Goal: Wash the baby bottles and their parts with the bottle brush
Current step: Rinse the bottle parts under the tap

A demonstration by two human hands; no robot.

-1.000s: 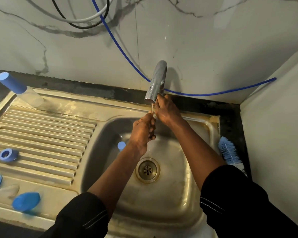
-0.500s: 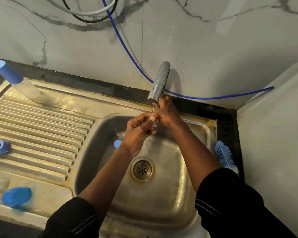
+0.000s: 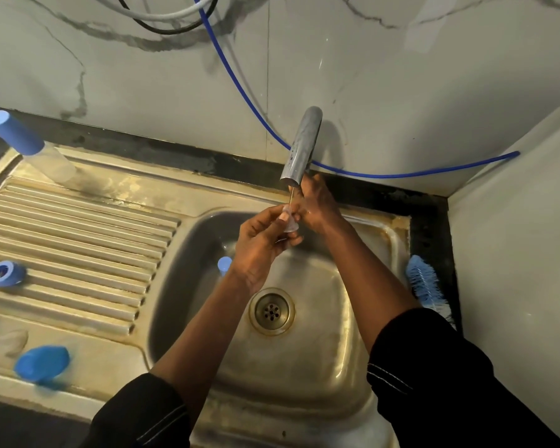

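The clear teat [image 3: 290, 222] sits just under the mouth of the tap [image 3: 300, 147], where a thin stream of water meets it above the sink basin [image 3: 307, 360]. The left hand [image 3: 260, 242] pinches it from the near side, thumb and curled fingertips closed on its rim. The right hand [image 3: 315, 205] touches it from the far side, with one finger reaching up behind the spout; whether that hand truly grips the teat cannot be told. The step in hand looks like a rinse. The bottle brush [image 3: 424, 286] lies on the sink's right rim, well apart from the fingers and to the right of the right forearm. Its long axis runs from the wall toward the person, with the blue bristle head at the wall end and the handle end slipping under the right sleeve. The right hand is therefore much the nearer one for picking it up, while the left can keep the teat in place. A capped bottle [image 3: 29, 147], a blue ring [image 3: 5, 273] and a blue cap [image 3: 42, 363] wait on the drainboard [image 3: 78, 227]
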